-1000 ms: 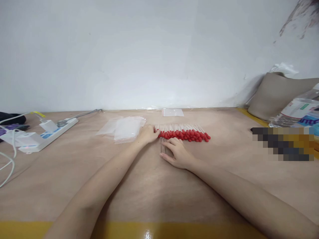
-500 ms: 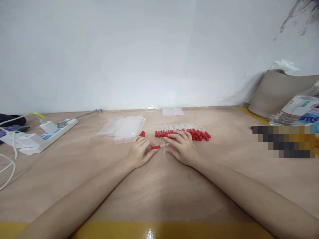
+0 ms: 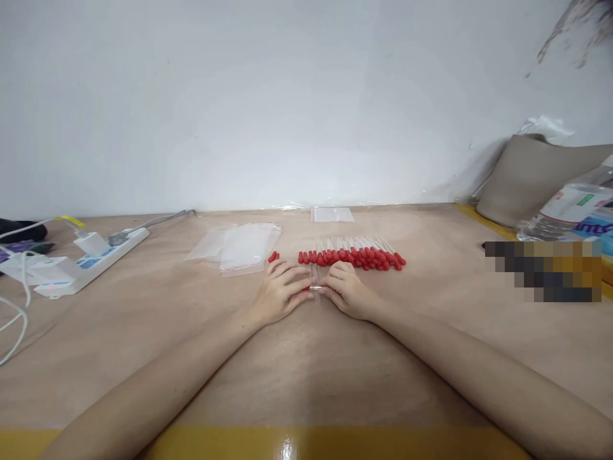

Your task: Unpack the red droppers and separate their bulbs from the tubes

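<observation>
Taking the spot between my hands as the middle of the dial, the white power strip (image 3: 129, 241) lies at nine to ten o'clock, well apart from my fingers, probably so its cables stay out of my way. Flat clear bags (image 3: 246, 248) are piled at ten, seemingly kept close enough for an easy reach. Nearer on that same line, a small red-ended group (image 3: 273, 257) lies just beyond my knuckles, perhaps set aside from the others.

At nine, my left hand (image 3: 282, 292) is closed on the red end of a red-and-clear dropper (image 3: 315, 288), lying crosswise between my two hands. I likely pinch the red part because it is the thicker end. Thin clear rods (image 3: 314, 273) run beneath it toward twelve; how many I cannot tell. A single flat bag (image 3: 332, 215) lies against the wall just past twelve.

At three, my right hand (image 3: 348, 292) has thumb and fingertips closed around the dropper's clear end, apparently to steady it. The row of red-ended droppers (image 3: 364, 257) stretches from before twelve to two, red ends toward me, presumably so each is easily picked out. A bottle (image 3: 567, 207) lies tilted far off, past two.
</observation>
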Action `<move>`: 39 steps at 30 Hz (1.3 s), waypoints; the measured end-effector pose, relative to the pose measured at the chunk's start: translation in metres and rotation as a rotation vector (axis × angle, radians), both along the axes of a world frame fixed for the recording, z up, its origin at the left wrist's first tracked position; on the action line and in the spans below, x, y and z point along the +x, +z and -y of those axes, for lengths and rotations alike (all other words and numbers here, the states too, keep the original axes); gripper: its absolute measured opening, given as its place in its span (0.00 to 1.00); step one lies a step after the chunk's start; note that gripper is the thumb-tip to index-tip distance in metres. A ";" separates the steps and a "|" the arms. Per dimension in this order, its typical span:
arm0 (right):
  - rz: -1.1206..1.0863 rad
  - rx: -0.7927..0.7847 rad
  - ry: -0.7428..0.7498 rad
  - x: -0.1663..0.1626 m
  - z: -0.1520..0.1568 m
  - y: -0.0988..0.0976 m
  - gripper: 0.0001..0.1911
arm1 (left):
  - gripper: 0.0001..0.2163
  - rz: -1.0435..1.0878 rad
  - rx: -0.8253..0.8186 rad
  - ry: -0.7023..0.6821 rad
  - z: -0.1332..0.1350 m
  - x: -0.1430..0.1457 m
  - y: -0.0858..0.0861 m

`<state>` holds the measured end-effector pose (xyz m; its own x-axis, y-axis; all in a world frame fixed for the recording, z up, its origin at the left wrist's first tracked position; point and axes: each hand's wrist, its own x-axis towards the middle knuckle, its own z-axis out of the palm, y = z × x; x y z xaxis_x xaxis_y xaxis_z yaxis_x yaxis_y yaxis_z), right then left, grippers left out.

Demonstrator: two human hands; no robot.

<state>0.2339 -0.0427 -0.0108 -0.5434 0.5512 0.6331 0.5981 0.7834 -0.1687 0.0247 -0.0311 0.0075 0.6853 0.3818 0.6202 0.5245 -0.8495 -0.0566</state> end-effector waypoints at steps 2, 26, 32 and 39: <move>0.019 -0.021 0.030 -0.001 0.002 0.001 0.13 | 0.08 -0.003 0.003 -0.001 0.000 0.000 -0.001; 0.163 0.303 0.144 0.000 0.013 0.012 0.10 | 0.12 -0.217 -0.083 -0.004 0.007 -0.006 0.011; 0.150 0.440 0.142 0.002 0.014 0.013 0.08 | 0.12 -0.221 -0.087 -0.023 0.006 -0.007 0.009; 0.151 0.515 0.173 0.002 0.017 0.014 0.09 | 0.12 -0.176 -0.170 -0.061 0.006 -0.010 0.005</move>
